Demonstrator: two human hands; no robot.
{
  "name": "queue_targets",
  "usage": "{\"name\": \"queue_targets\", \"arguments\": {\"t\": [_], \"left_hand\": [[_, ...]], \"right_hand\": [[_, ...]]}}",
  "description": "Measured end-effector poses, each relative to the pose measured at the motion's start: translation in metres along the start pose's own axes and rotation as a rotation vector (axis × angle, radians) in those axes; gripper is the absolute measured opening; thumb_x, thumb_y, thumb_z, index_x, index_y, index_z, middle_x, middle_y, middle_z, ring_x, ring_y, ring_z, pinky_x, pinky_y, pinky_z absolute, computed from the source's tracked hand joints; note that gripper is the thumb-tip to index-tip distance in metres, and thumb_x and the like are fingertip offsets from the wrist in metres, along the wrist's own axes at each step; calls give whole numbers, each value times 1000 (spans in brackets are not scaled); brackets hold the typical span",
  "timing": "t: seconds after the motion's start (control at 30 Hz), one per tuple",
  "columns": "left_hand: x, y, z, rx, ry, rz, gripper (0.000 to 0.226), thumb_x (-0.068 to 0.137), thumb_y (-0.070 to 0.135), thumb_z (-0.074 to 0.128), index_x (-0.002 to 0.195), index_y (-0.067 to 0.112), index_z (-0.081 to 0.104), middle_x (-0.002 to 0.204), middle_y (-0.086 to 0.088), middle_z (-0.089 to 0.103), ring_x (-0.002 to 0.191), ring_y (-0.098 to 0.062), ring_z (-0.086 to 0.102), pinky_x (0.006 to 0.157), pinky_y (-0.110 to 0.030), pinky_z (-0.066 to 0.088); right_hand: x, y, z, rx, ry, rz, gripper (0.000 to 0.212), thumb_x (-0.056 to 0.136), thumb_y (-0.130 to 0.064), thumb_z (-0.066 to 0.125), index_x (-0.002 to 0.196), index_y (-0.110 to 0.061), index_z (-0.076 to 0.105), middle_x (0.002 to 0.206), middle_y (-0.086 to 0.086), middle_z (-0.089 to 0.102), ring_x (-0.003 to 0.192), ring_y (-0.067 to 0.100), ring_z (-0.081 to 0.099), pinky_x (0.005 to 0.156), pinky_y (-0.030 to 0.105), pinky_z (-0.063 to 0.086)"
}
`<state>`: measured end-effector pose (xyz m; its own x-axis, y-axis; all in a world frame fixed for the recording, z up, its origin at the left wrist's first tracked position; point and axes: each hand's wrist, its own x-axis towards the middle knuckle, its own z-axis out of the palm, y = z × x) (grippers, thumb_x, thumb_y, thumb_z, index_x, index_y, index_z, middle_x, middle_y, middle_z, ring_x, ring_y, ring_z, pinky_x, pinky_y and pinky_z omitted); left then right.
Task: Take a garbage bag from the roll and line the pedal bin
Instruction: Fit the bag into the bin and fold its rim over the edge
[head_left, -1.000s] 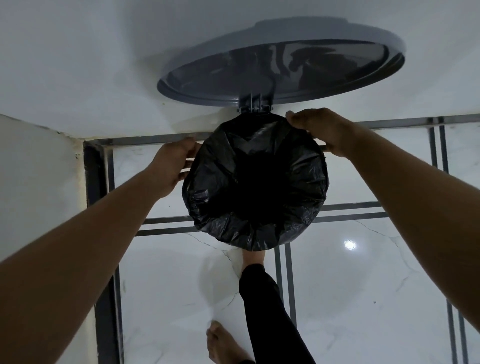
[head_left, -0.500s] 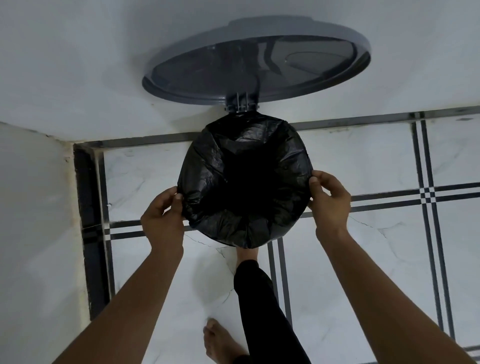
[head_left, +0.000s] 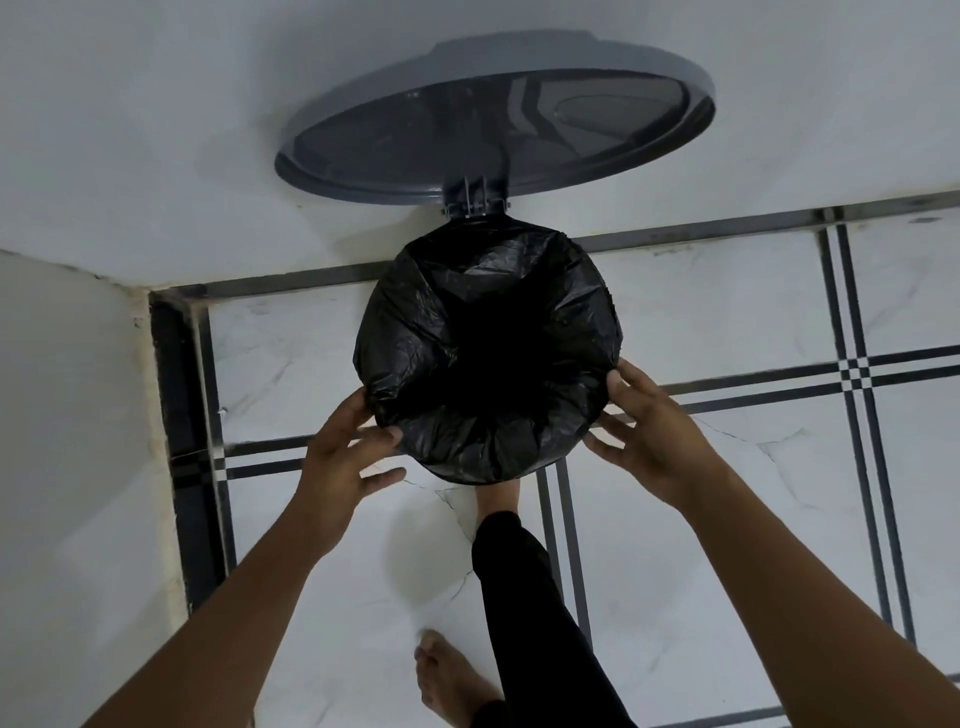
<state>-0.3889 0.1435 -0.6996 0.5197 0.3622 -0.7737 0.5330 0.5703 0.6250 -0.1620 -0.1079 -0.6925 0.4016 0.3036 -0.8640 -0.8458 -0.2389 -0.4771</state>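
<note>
Black garbage bag (head_left: 488, 353) over bin rim, between spread-open left hand (head_left: 340, 457) and right hand (head_left: 654, 436), equally near.

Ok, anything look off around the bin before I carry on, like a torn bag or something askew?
Nothing stands out. The black bag is folded over the bin's whole rim with no tear visible, and the grey lid stands open behind it. The floor tile shows thin cracks near the bin, unrelated to the job.

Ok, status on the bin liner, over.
Left hand and right hand open at the bag edge. Bag covers the rim, lid up. Nothing blocking.
</note>
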Motion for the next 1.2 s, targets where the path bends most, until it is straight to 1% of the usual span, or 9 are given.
{"name": "queue_targets", "arguments": {"t": [0.1, 0.2, 0.47, 0.6, 0.77, 0.87, 0.93, 1.1, 1.2], "left_hand": [[-7, -5, 3, 134, -16, 109, 76, 76, 5, 86, 138, 40, 60, 135, 8, 65, 106, -26, 74, 86, -43, 62], [-7, -10, 13, 142, 123, 158, 78, 74, -12, 84, 137, 29, 63, 122, -1, 72, 87, -23, 77, 75, -29, 61], [3, -26, 27, 238, 423, 156, 32, 72, 0, 89, 92, 20, 75, 80, 9, 79, 74, -9, 71, 81, -31, 57], [9, -27, 32, 246, 479, 115, 27, 67, 3, 88, 84, 19, 74, 76, 6, 76, 74, -19, 67, 77, -33, 53], [18, -22, 30, 79, 457, 28, 11, 76, -2, 69, 72, 8, 72, 70, -11, 66, 71, -26, 59, 77, -39, 53], [17, -12, 26, -452, 363, -134, 15, 91, 7, 58, 79, 5, 66, 84, -11, 71, 84, -29, 67, 92, -42, 58], [16, -8, 21, -608, 272, -149, 16, 99, 22, 60, 96, 9, 68, 96, -6, 76, 91, -23, 73, 94, -38, 60], [20, -9, 20, -421, 399, -160, 17, 98, 1, 62, 108, 7, 74, 98, -5, 77, 81, -13, 74, 70, -19, 61], [21, -7, 23, -348, 486, -106, 22, 94, -1, 67, 112, 11, 66, 87, -8, 73, 78, -15, 68, 70, -23, 59]], "right_hand": [[-2, 14, -10, 32, -132, -5, 57, 98, -5, 65, 139, -44, 61, 115, 1, 70, 114, 24, 68, 103, 47, 52], [0, 25, -13, 33, -125, -30, 67, 95, 7, 62, 143, -40, 58, 114, 9, 68, 106, 21, 68, 96, 40, 56], [-2, 34, -2, -28, 52, -100, 26, 93, 12, 63, 107, -10, 70, 94, 3, 78, 91, 17, 74, 77, 25, 60], [-1, 33, 8, -89, 176, -144, 23, 90, 10, 68, 89, -12, 62, 79, 4, 71, 72, 12, 72, 69, 24, 59], [2, 33, 9, -31, 173, -61, 11, 93, 0, 64, 92, -9, 70, 91, 10, 73, 87, 22, 70, 78, 29, 59], [2, 27, 6, 178, 178, 3, 13, 95, -11, 59, 100, -6, 70, 100, 12, 73, 92, 25, 70, 88, 36, 59], [2, 22, 6, 241, 164, -6, 17, 98, -21, 63, 107, -10, 72, 101, 9, 75, 92, 23, 72, 88, 36, 60], [10, 10, 3, 222, 184, -74, 15, 100, -14, 65, 114, -11, 60, 112, 16, 77, 95, 24, 74, 93, 37, 60], [11, 3, -1, 208, 167, -97, 13, 99, -9, 66, 110, -14, 64, 102, 6, 77, 90, 21, 74, 88, 32, 60]]}}
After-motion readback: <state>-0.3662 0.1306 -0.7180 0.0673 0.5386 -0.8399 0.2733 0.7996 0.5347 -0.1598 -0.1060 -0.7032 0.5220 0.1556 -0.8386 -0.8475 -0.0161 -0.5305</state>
